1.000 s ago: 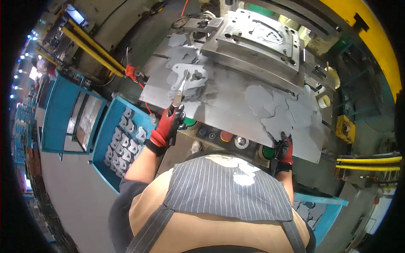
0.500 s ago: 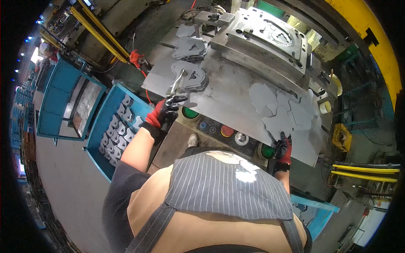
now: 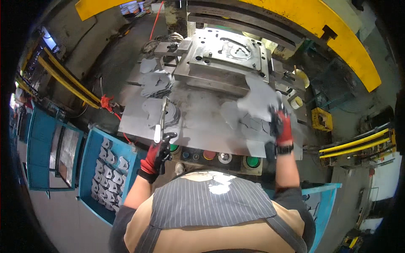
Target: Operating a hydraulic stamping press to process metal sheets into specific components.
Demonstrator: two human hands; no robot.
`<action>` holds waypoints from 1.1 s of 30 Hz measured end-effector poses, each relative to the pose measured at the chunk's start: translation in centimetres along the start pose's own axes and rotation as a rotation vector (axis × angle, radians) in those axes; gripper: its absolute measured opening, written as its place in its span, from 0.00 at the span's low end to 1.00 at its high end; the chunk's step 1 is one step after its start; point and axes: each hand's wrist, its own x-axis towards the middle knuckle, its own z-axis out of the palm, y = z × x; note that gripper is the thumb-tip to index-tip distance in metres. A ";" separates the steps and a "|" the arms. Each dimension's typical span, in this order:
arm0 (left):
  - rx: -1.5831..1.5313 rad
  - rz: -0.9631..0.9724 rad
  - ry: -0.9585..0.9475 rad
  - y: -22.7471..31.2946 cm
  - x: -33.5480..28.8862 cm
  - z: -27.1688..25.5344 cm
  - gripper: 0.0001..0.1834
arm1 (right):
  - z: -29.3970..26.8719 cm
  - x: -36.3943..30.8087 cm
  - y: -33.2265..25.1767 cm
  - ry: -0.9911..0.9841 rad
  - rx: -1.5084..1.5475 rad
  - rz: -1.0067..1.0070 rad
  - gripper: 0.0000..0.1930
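Observation:
My left hand (image 3: pixel 157 157), in a black and red glove, is closed round the handle of a slim metal hand tool (image 3: pixel 163 118); its exact kind is unclear. The tool points away from me, beside a stack of cut grey metal plates (image 3: pixel 171 114). At the right, my right hand (image 3: pixel 281 126), gloved the same way and blurred, grips the edge of a flat grey sheet-metal blank (image 3: pixel 258 96). This blank is raised and tilted above other loose blanks (image 3: pixel 253 126) on the metal table (image 3: pixel 198 126). Its far end is close to the steel die (image 3: pixel 228 69).
Another plate stack (image 3: pixel 156 84) lies farther back on the left. Green, red and blue buttons (image 3: pixel 209 154) line the table's front. At the left stands a blue bin (image 3: pixel 86 168) of small metal parts. A yellow press frame (image 3: pixel 303 17) arches overhead; a yellow crate (image 3: pixel 321 119) is at right.
My right hand has moved forward from the table's front edge, lifting a blank. My left hand still holds the tool. The whole view has shifted, with the table now lower and farther left.

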 end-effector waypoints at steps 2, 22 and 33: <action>-0.163 -0.151 0.051 -1.7 0.5 -0.2 0.21 | 2.2 6.6 -0.8 -0.099 -0.372 -0.144 0.10; -0.078 -0.132 0.184 0.8 -3.7 -4.6 0.12 | 16.0 27.3 1.8 0.204 -1.985 -0.389 0.25; -0.001 -0.076 0.221 -0.4 1.1 -3.4 0.11 | 12.3 25.3 0.4 -0.042 -1.769 -0.398 0.24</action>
